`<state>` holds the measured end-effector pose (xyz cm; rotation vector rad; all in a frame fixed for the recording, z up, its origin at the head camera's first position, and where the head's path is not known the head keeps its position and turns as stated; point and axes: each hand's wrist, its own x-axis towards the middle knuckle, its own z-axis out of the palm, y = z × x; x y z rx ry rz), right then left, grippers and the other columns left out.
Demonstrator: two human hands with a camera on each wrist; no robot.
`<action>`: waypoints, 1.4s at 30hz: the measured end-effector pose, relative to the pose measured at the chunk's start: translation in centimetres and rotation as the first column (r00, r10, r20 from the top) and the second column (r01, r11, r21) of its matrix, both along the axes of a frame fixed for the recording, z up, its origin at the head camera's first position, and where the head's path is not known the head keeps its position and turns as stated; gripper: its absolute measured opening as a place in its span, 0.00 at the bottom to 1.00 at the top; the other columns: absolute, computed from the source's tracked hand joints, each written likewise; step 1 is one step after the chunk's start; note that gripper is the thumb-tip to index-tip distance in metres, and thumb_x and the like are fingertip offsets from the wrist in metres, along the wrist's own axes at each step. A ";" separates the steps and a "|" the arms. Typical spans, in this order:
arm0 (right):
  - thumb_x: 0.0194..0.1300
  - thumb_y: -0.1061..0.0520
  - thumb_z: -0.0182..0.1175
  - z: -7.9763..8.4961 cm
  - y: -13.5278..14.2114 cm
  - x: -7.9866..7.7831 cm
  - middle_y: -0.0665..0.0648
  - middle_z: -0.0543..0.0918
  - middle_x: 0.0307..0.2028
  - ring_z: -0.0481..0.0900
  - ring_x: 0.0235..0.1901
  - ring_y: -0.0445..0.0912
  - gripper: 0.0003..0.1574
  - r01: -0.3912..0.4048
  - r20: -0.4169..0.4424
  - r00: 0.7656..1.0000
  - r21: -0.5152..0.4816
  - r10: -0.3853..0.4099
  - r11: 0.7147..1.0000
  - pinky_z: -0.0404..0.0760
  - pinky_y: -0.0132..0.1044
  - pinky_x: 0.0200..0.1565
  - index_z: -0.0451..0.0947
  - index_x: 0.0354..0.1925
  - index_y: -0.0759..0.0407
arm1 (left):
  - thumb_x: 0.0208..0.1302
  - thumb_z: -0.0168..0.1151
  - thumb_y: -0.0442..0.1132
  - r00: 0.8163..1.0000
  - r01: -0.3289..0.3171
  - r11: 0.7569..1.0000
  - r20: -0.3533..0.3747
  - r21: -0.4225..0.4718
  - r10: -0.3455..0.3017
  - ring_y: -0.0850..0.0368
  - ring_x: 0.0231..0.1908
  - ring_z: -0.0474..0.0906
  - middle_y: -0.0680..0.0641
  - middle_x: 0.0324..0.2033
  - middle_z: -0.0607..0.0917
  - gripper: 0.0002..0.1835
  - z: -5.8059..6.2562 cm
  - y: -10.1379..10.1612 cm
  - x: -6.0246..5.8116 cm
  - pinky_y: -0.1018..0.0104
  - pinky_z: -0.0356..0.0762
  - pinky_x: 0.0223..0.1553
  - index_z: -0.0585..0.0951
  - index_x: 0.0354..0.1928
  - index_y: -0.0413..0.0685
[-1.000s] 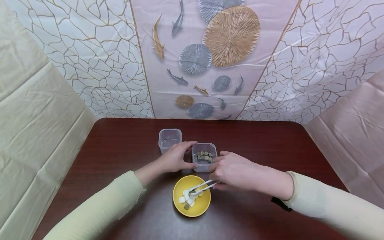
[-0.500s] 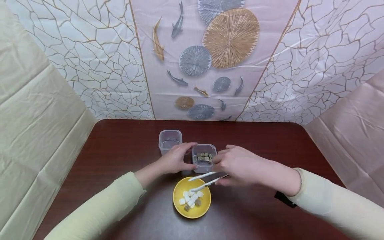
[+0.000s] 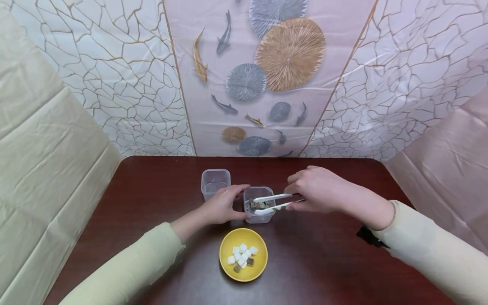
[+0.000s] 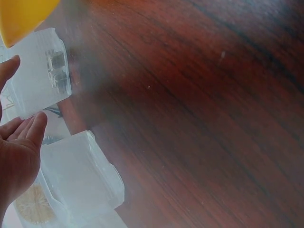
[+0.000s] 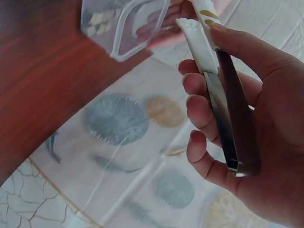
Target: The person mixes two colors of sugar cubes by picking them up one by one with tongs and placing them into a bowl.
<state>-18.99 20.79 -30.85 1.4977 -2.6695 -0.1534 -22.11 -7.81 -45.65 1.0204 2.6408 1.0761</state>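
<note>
My left hand [image 3: 221, 206] holds a clear plastic container [image 3: 260, 219] at its left side, thumb near the front corner and fingers near the back one. Several small brown cubes [image 4: 57, 61] lie in that container. Over its opening are the white tips of a pair of tongs [image 3: 271, 198], spread apart. My right hand [image 3: 318, 188] grips the tongs by their metal handle [image 5: 221, 118], thumb on one arm and fingers curled on the other. Nearer to me, a yellow bowl [image 3: 244, 275] contains several white cubes [image 3: 243, 255] and two brown cubes [image 3: 250, 262].
A second clear container [image 3: 215, 173], with nothing visible inside, stands behind my left hand. Everything rests on a dark reddish-brown table [image 3: 343, 254]. A patterned cloth [image 3: 245, 123] hangs behind the table's far edge, with plain cloth walls at both sides.
My right hand has lifted the tongs out of the yellow bowl and moved them away from me, over the container. A brown cube now shows beside the white cubes. My left hand stays put.
</note>
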 end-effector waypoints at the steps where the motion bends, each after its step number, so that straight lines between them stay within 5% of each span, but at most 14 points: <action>1: 0.61 0.45 0.77 0.0 0.1 -0.2 0.41 0.73 0.26 0.75 0.25 0.39 0.13 0.013 0.007 1.000 0.001 -0.013 1.000 0.78 0.45 0.32 0.82 0.28 0.42 | 0.59 0.82 0.43 1.000 -0.001 1.000 0.006 0.002 0.001 0.43 0.62 0.84 0.36 0.69 0.79 0.46 0.0 0.0 0.0 0.53 0.83 0.66 0.71 0.75 0.35; 6: 0.61 0.46 0.76 -0.1 0.5 -1.3 0.39 0.69 0.24 0.67 0.20 0.36 0.16 0.054 0.030 0.998 0.009 -0.054 0.999 0.76 0.44 0.27 0.78 0.24 0.40 | 0.59 0.82 0.43 1.000 -0.001 1.000 -0.002 0.015 0.001 0.43 0.63 0.83 0.36 0.69 0.79 0.46 -0.1 -0.1 0.1 0.53 0.82 0.66 0.71 0.75 0.35; 14: 0.61 0.47 0.76 -0.8 -0.5 -2.6 0.42 0.74 0.25 0.76 0.24 0.43 0.11 0.099 0.013 0.995 0.078 -0.100 0.992 0.79 0.46 0.29 0.84 0.26 0.42 | 0.59 0.82 0.43 1.000 0.000 1.000 -0.011 0.021 0.000 0.43 0.63 0.83 0.36 0.69 0.80 0.46 0.0 -0.1 0.0 0.53 0.82 0.67 0.71 0.75 0.34; 26: 0.59 0.43 0.78 -2.9 -3.2 -3.9 0.43 0.78 0.26 0.80 0.27 0.44 0.11 0.085 0.017 0.996 0.187 -0.089 0.979 0.76 0.42 0.29 0.88 0.29 0.45 | 0.58 0.83 0.42 1.000 0.009 0.999 -0.021 0.041 -0.008 0.44 0.62 0.84 0.36 0.67 0.81 0.45 0.0 0.0 0.0 0.55 0.83 0.66 0.72 0.74 0.34; 42: 0.56 0.46 0.78 -4.9 -5.9 -4.7 0.45 0.79 0.22 0.74 0.23 0.43 0.19 0.050 0.112 0.990 0.280 -0.085 0.959 0.75 0.41 0.27 0.79 0.17 0.45 | 0.59 0.82 0.43 1.000 0.008 1.000 -0.010 0.019 -0.008 0.43 0.61 0.84 0.36 0.67 0.81 0.45 0.0 0.0 0.0 0.54 0.84 0.65 0.72 0.74 0.34</action>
